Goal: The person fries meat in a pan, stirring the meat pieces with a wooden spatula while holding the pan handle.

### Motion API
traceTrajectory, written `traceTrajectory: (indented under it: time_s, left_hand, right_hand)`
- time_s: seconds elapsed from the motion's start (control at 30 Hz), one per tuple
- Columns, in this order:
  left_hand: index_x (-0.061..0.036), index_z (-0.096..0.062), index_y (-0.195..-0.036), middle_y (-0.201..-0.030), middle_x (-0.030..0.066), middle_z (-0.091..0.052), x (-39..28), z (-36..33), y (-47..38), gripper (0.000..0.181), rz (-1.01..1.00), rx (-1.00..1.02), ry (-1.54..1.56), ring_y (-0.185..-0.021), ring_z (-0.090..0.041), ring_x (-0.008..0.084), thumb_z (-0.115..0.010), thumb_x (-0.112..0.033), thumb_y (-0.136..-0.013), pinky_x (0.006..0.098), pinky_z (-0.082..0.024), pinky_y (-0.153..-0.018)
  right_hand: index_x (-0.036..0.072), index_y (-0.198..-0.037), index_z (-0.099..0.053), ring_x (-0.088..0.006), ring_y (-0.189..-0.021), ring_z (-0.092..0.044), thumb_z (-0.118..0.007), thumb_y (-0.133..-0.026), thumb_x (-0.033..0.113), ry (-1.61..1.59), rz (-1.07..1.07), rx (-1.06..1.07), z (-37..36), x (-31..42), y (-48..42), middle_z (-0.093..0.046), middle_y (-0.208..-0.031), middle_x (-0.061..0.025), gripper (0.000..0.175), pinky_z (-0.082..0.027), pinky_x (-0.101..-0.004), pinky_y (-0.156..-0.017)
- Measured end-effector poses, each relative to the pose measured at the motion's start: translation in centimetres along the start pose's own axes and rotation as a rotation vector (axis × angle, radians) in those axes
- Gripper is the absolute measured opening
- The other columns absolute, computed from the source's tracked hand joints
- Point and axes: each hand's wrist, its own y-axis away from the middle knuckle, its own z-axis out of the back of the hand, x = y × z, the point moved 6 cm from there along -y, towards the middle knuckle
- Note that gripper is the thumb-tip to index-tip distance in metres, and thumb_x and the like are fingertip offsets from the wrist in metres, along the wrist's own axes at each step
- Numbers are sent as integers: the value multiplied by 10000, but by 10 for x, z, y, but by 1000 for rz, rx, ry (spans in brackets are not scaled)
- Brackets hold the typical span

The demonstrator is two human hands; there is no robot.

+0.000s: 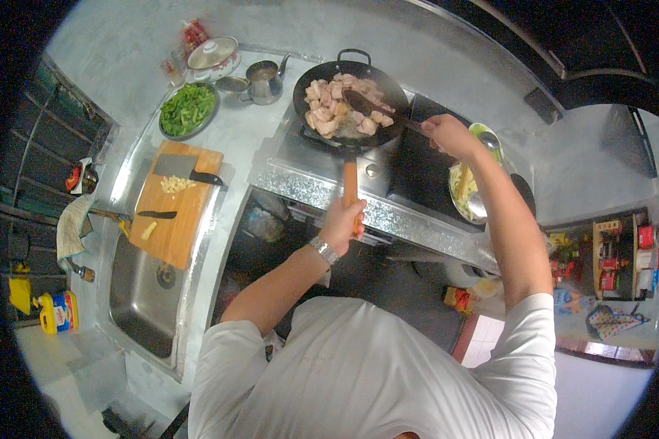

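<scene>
My left hand (340, 222) grips the wooden handle (350, 178) of a dark wok (398, 93) on the stove. Pale chunks of meat (323, 107), pinkish in places, lie in the wok with a little cloudy liquid near the front. My right hand (449, 137) holds a dark spatula (365, 103) by its handle from the right. Its blade rests among the meat pieces, and its tip is partly hidden by them. A small loop handle (355, 52) stands at the wok's far rim.
Left of the stove are a kettle (264, 86), a lidded pot (214, 59) and a plate of chopped greens (188, 110). A cutting board (189, 236) with a cleaver (173, 164), minced garlic and a small knife spans the sink (143, 307). A bowl with chopsticks (464, 189) sits right.
</scene>
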Motion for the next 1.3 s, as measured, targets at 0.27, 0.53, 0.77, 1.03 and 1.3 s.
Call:
traceTrajectory:
  time_s: [0.27,0.53,0.77,1.03,1.3]
  left_hand:
    - [-121,-492,-1019,-787,8,-542,-4,2,10,224,54,-15,33,-551,-529,123,-612,-261,-891,294,-480,-504]
    - [-135,-504,-1033,-841,19,-557,0,3,7,228,69,-1,36,-609,-573,138,-615,-274,-891,337,-551,-610]
    - [-127,-482,-979,-745,1,-525,0,3,3,182,45,25,32,-504,-522,114,-601,-230,-890,275,-463,-422]
    - [-109,-428,-1071,-679,-7,-487,-6,1,6,297,95,43,-33,-446,-457,110,-616,-151,-844,263,-370,-345]
    - [-87,-402,-1124,-674,2,-487,-6,4,8,352,126,45,-83,-446,-451,117,-608,-150,-845,272,-369,-357]
  right_hand:
    - [50,-1046,-666,-304,-761,-638,-514,-909,308,166,160,-47,48,18,63,-665,-832,-183,329,-492,-415,-726]
    - [106,-1003,-693,-383,-762,-634,-551,-867,239,573,301,-54,40,54,112,-659,-837,-197,238,-519,-458,-710]
    - [66,-839,-680,-359,-714,-640,-540,-859,209,850,346,-7,2,64,88,-641,-741,-198,201,-511,-465,-648]
    - [10,-972,-621,-328,-693,-670,-458,-879,110,767,246,-178,-67,21,55,-654,-774,-175,213,-546,-413,-584]
    - [36,-984,-636,-321,-758,-661,-425,-928,148,767,288,-264,-53,30,-9,-644,-838,-167,245,-540,-420,-662]
